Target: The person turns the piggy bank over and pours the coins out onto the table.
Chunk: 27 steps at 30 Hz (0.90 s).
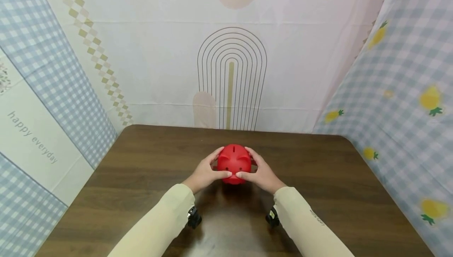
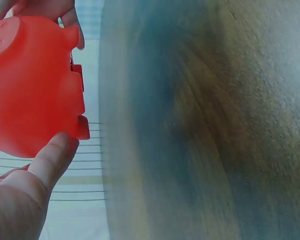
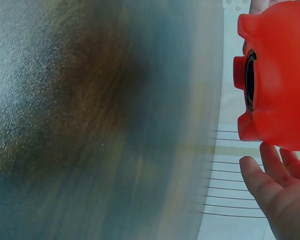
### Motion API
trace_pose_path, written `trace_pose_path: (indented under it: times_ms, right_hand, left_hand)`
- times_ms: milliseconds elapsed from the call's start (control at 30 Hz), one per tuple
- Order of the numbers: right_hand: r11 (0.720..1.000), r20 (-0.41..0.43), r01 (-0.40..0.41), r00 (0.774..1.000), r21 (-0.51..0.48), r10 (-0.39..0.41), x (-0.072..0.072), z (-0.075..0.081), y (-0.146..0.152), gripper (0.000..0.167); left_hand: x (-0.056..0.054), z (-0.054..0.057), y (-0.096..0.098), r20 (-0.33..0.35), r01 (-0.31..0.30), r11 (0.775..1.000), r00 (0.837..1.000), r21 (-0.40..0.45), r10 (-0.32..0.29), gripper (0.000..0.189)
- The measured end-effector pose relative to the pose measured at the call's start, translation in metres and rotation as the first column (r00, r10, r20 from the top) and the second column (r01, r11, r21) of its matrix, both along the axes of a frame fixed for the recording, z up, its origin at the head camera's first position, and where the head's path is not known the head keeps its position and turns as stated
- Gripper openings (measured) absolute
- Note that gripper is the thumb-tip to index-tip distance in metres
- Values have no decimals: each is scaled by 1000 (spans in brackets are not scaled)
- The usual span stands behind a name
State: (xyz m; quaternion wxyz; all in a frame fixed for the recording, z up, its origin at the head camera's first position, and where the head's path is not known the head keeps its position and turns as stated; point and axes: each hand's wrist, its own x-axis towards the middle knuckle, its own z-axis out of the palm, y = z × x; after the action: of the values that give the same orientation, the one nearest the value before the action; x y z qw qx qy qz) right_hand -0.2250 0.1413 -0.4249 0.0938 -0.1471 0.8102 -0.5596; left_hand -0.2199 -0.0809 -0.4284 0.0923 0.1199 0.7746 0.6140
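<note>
A red piggy bank (image 1: 233,162), with ears, small dark eyes and a coin slot on top, is held upright between both hands, its snout facing me. My left hand (image 1: 204,173) grips its left side, the thumb beside the snout and the fingers round the flank. On the other side, my right hand (image 1: 264,175) mirrors this grip. Both wrist views show the stubby feet (image 3: 246,127) of the piggy bank off the table, with the backdrop visible between. A dark round plug (image 3: 250,80) shows on its underside in the right wrist view.
The dark wooden table (image 1: 141,194) spreads under the hands, its far edge close to a pale patterned cloth (image 1: 159,64). Checked cloths hang at the left (image 1: 46,44) and right (image 1: 400,103). Black wrist cameras (image 1: 194,217) sit under both cream sleeves (image 1: 155,221).
</note>
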Motion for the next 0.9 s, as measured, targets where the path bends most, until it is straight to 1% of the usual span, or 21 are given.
trace_pose_path:
  times_ms: [167,233,300,400,500,667,900]
  right_hand:
    - [999,38,-29,999,-26,30,11,18,-1,86]
    - [999,37,-36,999,-38,38,14,23,-1,85]
    - [999,32,-36,999,-41,37,13,21,-1,85]
    - [999,20,-24,999,-33,25,8,14,0,84]
    - [1000,11,-14,1000,-24,14,4,7,1,81]
    - [1000,-2,3,1000,-15,-3,6,8,2,78]
    - [1000,5,28,1000,-5,-28,9,12,4,76]
  left_hand:
    - [3,4,0,1,11,1000,1000,-6,-11,82]
    - [4,6,0,9,14,1000,1000,-2,-14,81]
    - [6,8,0,14,14,1000,1000,5,-14,80]
    - [7,11,0,26,8,1000,1000,12,-9,78]
    - [8,12,0,21,7,1000,1000,4,-7,76]
    - [11,14,2,28,8,999,1000,-32,-7,76]
    - [14,16,7,34,18,999,999,-30,-16,76]
